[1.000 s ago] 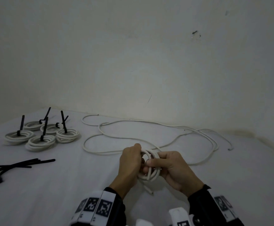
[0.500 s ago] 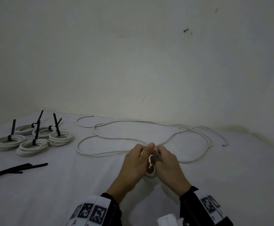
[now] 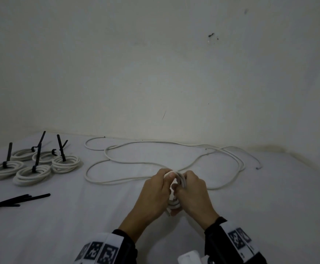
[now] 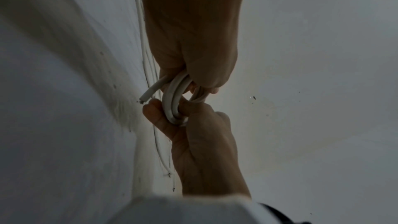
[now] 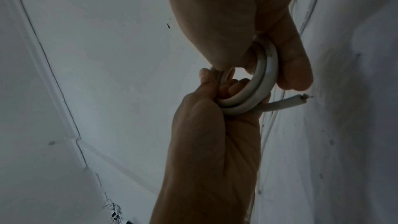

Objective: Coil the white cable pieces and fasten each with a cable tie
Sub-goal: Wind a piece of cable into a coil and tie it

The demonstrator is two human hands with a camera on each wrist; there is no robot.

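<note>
A small coil of white cable (image 3: 175,203) stands edge-on between my two hands at the table's middle front. My left hand (image 3: 164,181) grips its left side, thumb on top. My right hand (image 3: 186,185) grips the right side. In the left wrist view the left hand (image 4: 172,122) pinches the coil (image 4: 171,101) and a cut end (image 4: 147,95) sticks out. In the right wrist view the right hand (image 5: 217,98) curls round the coil (image 5: 259,86), opposite the left hand (image 5: 295,67). The rest of the cable (image 3: 136,162) trails in loose loops behind.
Several finished coils (image 3: 31,169) with upright black ties lie at the far left. A bundle of loose black cable ties (image 3: 18,200) lies at the left edge. A pale wall (image 3: 155,73) rises directly behind the white table (image 3: 79,216).
My hands have drawn close together around the coil, which faced the camera a second ago and now stands edge-on. The loose cable's slack has shifted slightly.
</note>
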